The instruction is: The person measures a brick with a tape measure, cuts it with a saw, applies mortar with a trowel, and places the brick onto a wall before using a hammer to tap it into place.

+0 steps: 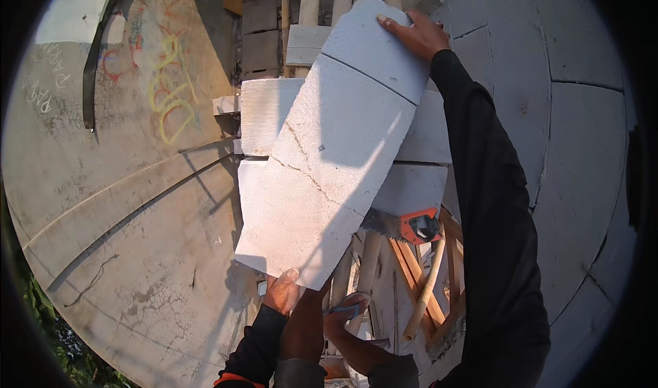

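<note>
The left hand point(282, 293) has its fingers clamped on the near end of a cracked white block point(329, 148), which slants away rightward, overlapping a saw point(418, 226) and other blocks point(264, 114). The right hand point(421, 35) clamps its fingers on the far end; poles point(310, 3) lie beyond.

block point(343, 124): rough, matt | saw handle point(410, 228): plastic | sleeve point(490, 203): matt cloth | pole point(425, 291): smooth

Block walling point(582, 162) and likely bamboo point(425, 289) mark a building site.
</note>
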